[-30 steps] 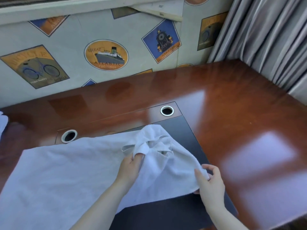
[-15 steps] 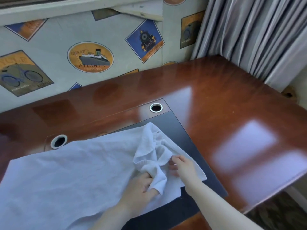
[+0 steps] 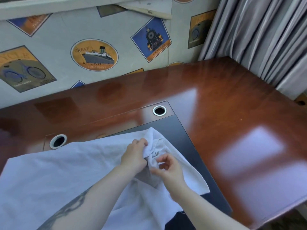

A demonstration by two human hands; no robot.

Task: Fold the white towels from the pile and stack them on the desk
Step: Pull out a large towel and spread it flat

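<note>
A white towel (image 3: 54, 173) lies spread over the near left of the glossy reddish-brown desk (image 3: 232, 100), partly covering a black inset pad (image 3: 181, 130). Its right end is bunched and twisted. My left hand (image 3: 134, 156) clutches that bunched cloth from the left. My right hand (image 3: 167, 168) sits just right of it, thumb and fingers pinching a fold of the same towel. A loose corner of the towel hangs out to the right over the pad. No towel pile or folded stack is in view.
Two round metal-ringed cable holes (image 3: 159, 110) (image 3: 58, 141) sit behind the towel. A wall with travel-poster prints (image 3: 94, 54) rises behind the desk. Grey curtains (image 3: 259, 34) hang at the back right. The desk's front right edge (image 3: 282, 211) drops off.
My right hand moved in from the towel's right corner to the bunched part beside my left hand. My left hand shifted up along the bunch. The view swung slightly.
</note>
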